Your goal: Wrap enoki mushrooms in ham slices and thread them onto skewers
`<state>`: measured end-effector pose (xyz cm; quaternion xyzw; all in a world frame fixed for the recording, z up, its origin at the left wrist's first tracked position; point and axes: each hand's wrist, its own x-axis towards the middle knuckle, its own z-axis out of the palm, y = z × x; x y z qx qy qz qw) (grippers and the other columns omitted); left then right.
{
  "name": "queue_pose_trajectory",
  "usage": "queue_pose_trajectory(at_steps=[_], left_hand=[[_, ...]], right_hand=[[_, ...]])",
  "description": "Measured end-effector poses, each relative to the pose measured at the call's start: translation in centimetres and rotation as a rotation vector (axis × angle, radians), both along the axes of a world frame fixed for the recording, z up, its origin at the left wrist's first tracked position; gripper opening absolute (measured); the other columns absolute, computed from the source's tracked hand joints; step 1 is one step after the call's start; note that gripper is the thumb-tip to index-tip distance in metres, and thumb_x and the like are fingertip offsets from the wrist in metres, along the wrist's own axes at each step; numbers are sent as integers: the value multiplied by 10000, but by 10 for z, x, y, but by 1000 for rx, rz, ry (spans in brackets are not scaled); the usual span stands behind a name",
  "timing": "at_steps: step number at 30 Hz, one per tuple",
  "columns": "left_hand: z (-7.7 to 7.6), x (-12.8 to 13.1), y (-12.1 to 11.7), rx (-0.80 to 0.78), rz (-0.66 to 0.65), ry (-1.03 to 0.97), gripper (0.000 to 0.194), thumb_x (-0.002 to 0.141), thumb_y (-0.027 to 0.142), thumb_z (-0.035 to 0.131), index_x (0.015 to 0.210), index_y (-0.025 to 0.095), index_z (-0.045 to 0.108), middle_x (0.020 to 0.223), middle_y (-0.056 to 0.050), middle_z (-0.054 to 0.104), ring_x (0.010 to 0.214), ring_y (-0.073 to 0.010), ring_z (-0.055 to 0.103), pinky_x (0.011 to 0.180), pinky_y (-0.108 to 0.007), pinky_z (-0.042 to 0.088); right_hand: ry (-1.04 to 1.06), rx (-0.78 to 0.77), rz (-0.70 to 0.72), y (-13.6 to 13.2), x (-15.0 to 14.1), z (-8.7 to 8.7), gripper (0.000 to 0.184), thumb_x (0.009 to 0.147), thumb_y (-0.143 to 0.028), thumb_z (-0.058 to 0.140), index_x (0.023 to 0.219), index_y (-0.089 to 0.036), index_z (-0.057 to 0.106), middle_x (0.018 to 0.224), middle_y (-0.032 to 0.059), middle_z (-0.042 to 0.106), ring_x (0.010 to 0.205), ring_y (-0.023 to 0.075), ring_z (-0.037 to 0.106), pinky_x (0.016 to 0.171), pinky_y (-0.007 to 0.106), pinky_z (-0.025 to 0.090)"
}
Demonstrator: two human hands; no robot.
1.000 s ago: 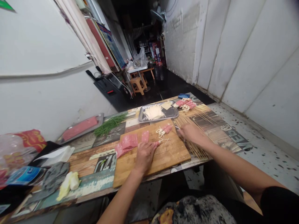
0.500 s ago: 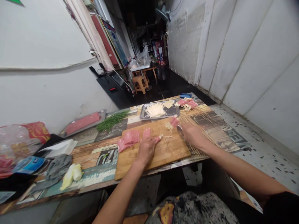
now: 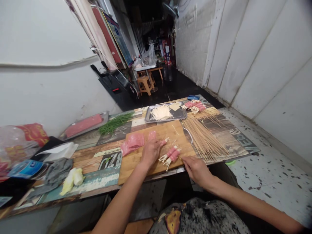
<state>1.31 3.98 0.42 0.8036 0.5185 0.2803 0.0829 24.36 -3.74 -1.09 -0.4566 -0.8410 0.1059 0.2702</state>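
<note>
Fingertips (image 3: 184, 158) of the right hand (image 3: 198, 170) are pinched on the bare stick end of a skewer (image 3: 172, 153), whose pink meat rolls with white mushroom ends I see low over the near right part of the cutting board (image 3: 136, 172). Fingers of the left hand (image 3: 150, 152) curl down against a single meat roll (image 3: 163, 142) on the board; I cannot tell from my feed whether they grip it. Just left of that hand I have a heap of meat slices (image 3: 133, 143), with one separate slice (image 3: 152, 135) beyond the knuckles. Thin sticks (image 3: 207, 138) fan out right of the board. Farther off, I see a metal tray (image 3: 180, 114) of white mushrooms (image 3: 161, 112), assembled skewers (image 3: 195, 106) beside it, and green stalks (image 3: 115, 123) to the left.
</note>
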Motion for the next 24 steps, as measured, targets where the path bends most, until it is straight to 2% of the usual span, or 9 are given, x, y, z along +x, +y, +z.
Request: queue_pose_trajectory(at_steps=[2,4,7,16,22,24], left_hand=[[0,0,2,17,-12,32,453,960,438,411,783,176,736,693,-55,633,671,-147,541,657,-255,390],[0,0,3,35,-21,63,482,967,435,391,757,169,733,671,-54,622,640,-141,522,641,-257,377],[1,0,4,34,-26,68,493,968,435,389,731,168,730,633,-44,602,603,-133,502,619,-255,358],[3,-1,6,19,-56,83,467,977,384,386,746,167,730,640,-45,599,627,-142,519,620,-249,344],[2,-2,7,11,-57,106,474,978,386,380,722,169,715,640,-45,610,645,-146,526,642,-254,347],[2,-2,8,12,-57,114,481,979,386,379,703,168,708,628,-44,601,634,-144,520,637,-256,342]], right_hand=[[-151,-47,-18,1,-6,0,280,905,-98,401,1021,-113,655,856,101,692,772,186,658,687,270,484],[-273,-103,-28,2,-10,8,286,907,-101,412,1072,-123,645,838,88,686,751,185,656,653,262,465],[-370,-155,-37,2,-13,18,313,912,-107,413,1144,-132,621,851,89,689,761,186,660,631,260,442],[-421,-146,-67,4,-23,19,340,919,-125,400,1205,-132,584,838,96,703,741,187,664,605,262,427],[-433,-190,-71,4,-26,22,325,919,-115,386,1156,-122,609,850,101,703,761,196,667,625,278,437],[-434,-191,-71,4,-26,21,349,913,-110,393,1207,-117,580,859,106,705,770,196,668,636,279,440]])
